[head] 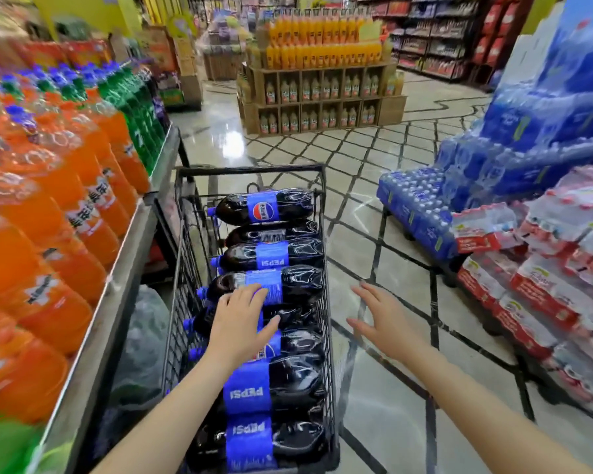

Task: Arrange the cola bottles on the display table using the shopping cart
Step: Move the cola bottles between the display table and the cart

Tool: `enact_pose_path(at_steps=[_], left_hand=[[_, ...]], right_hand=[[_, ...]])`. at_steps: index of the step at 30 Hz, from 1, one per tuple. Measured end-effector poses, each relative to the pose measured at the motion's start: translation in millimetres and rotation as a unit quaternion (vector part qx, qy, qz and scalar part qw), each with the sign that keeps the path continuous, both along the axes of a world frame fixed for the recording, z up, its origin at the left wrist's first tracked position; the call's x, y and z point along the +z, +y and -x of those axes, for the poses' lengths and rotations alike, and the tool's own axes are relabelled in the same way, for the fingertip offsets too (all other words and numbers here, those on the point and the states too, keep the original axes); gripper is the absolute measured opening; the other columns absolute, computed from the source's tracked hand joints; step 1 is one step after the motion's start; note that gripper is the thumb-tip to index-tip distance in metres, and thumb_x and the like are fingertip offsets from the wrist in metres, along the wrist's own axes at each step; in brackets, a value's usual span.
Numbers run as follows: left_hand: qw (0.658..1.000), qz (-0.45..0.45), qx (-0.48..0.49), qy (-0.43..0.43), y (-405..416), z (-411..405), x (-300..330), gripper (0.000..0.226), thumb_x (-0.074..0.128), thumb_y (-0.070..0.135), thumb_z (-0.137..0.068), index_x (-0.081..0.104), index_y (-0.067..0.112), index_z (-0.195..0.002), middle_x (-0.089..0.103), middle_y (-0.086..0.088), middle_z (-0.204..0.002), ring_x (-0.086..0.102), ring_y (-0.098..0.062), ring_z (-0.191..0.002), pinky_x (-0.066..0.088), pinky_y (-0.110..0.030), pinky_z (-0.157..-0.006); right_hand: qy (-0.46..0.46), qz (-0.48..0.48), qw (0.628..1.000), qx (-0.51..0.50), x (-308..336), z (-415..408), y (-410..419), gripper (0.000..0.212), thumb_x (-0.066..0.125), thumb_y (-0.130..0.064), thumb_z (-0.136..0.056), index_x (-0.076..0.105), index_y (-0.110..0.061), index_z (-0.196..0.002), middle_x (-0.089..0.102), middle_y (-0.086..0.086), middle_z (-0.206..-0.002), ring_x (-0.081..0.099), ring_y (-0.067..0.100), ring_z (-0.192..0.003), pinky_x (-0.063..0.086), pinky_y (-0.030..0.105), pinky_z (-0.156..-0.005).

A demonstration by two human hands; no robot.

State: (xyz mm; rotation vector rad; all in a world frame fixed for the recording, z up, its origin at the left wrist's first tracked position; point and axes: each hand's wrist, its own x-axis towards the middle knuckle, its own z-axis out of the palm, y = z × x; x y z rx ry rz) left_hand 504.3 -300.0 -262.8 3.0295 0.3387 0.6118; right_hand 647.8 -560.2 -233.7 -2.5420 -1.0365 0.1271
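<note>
I see shopping cart (182,254) full: about 7 cola bottles (271,254) lying flat, none moved to display table (131,254) yet. Left hand (240,323) fingers spread, resting on bottle beneath. Right hand (384,319) fingers apart, holding nothing, beside cart rim.

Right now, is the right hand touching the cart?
Apart. The head view shows the right hand open over bare floor, a clear gap from the cart.
</note>
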Motion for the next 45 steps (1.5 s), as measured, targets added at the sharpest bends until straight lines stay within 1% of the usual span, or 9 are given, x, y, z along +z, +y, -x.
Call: enact_pose_path(at_steps=[8, 12, 17, 23, 27, 32, 36, 40, 45], left_hand=[[0.994, 0.006, 0.110, 0.007, -29.7, -94.1, -9.1, 0.060, 0.044, 0.056, -0.083, 0.068, 0.009, -0.113, 0.066, -0.008, -0.115, 0.063, -0.030, -0.103, 0.051, -0.045, -0.083], [0.987, 0.043, 0.153, 0.002, -37.8, -130.5, -5.8, 0.061, 0.047, 0.056, -0.082, 0.068, 0.010, -0.116, 0.066, -0.008, -0.119, 0.062, -0.028, -0.110, 0.051, -0.045, -0.086], [0.982, 0.044, 0.182, 0.018, -22.0, -160.0, 7.3, 0.063, 0.046, 0.057, -0.080, 0.069, 0.009, -0.115, 0.066, -0.009, -0.118, 0.063, -0.028, -0.107, 0.051, -0.044, -0.083], [0.979, 0.044, 0.199, 0.009, 33.1, -187.0, 15.4, 0.067, 0.048, 0.058, -0.078, 0.064, 0.010, -0.123, 0.062, -0.007, -0.124, 0.060, -0.026, -0.111, 0.052, -0.044, -0.087], [0.979, 0.076, 0.189, 0.032, 92.3, -210.6, 15.6, 0.080, 0.053, 0.063, -0.072, 0.060, 0.009, -0.130, 0.058, -0.009, -0.131, 0.057, -0.027, -0.119, 0.052, -0.046, -0.092], [0.974, 0.105, 0.184, 0.082, 183.3, -243.4, 4.5, 0.103, 0.085, 0.051, -0.053, 0.049, 0.014, -0.142, 0.048, -0.011, -0.142, 0.047, -0.030, -0.131, 0.044, -0.044, -0.104], [0.974, 0.103, 0.167, 0.115, 244.7, -264.9, -13.4, 0.118, 0.084, 0.053, -0.044, 0.040, 0.018, -0.148, 0.046, -0.017, -0.144, 0.047, -0.035, -0.129, 0.047, -0.047, -0.101], [0.973, 0.105, 0.143, 0.148, 285.8, -289.6, -22.5, 0.127, 0.084, 0.051, -0.039, 0.031, 0.023, -0.151, 0.041, -0.017, -0.145, 0.043, -0.034, -0.131, 0.041, -0.044, -0.109], [0.972, 0.149, 0.122, 0.135, 300.5, -298.7, -34.4, 0.123, 0.077, 0.057, -0.041, 0.030, 0.024, -0.149, 0.039, -0.006, -0.144, 0.041, -0.025, -0.132, 0.037, -0.039, -0.111]], right_hand=[[-0.034, 0.032, 0.992, 0.115, 10.0, -131.1, 3.9, 0.063, 0.046, -0.049, -0.096, 0.026, -0.024, -0.150, 0.027, -0.003, -0.155, 0.026, 0.017, -0.140, 0.020, 0.028, -0.113], [-0.022, 0.046, 0.984, 0.171, 16.7, -179.7, 9.5, 0.064, 0.042, -0.052, -0.097, 0.017, -0.030, -0.152, 0.016, -0.006, -0.159, 0.018, 0.015, -0.144, 0.016, 0.030, -0.116], [-0.053, 0.035, 0.976, 0.207, 22.6, -219.2, 35.2, 0.068, 0.039, -0.058, -0.095, 0.015, -0.030, -0.152, 0.019, -0.004, -0.158, 0.020, 0.016, -0.143, 0.018, 0.032, -0.116], [-0.035, 0.008, 0.969, 0.244, 26.1, -265.4, 97.7, 0.070, 0.045, -0.057, -0.093, 0.020, -0.029, -0.151, 0.023, -0.005, -0.157, 0.022, 0.015, -0.143, 0.022, 0.036, -0.117], [-0.055, 0.018, 0.962, 0.268, 29.2, -295.1, 156.1, 0.071, 0.046, -0.055, -0.094, 0.018, -0.027, -0.152, 0.021, -0.005, -0.157, 0.021, 0.015, -0.143, 0.017, 0.031, -0.116], [-0.068, 0.043, 0.949, 0.306, 27.1, -334.5, 244.7, 0.074, 0.052, -0.054, -0.090, 0.023, -0.021, -0.150, 0.026, -0.001, -0.155, 0.024, 0.020, -0.141, 0.018, 0.031, -0.115], [-0.045, 0.062, 0.948, 0.308, 9.9, -353.9, 311.5, 0.087, 0.040, -0.069, -0.079, 0.028, -0.019, -0.149, 0.033, 0.005, -0.152, 0.031, 0.026, -0.139, 0.025, 0.040, -0.114], [-0.030, 0.132, 0.941, 0.310, -6.4, -358.9, 347.3, 0.091, 0.054, -0.069, -0.079, 0.017, -0.028, -0.151, 0.033, 0.000, -0.151, 0.039, 0.026, -0.132, 0.034, 0.037, -0.106], [-0.037, 0.200, 0.936, 0.288, -7.9, -355.2, 361.1, 0.117, 0.069, -0.074, -0.056, 0.014, -0.029, -0.149, 0.039, 0.001, -0.144, 0.043, 0.027, -0.128, 0.041, 0.044, -0.100]])
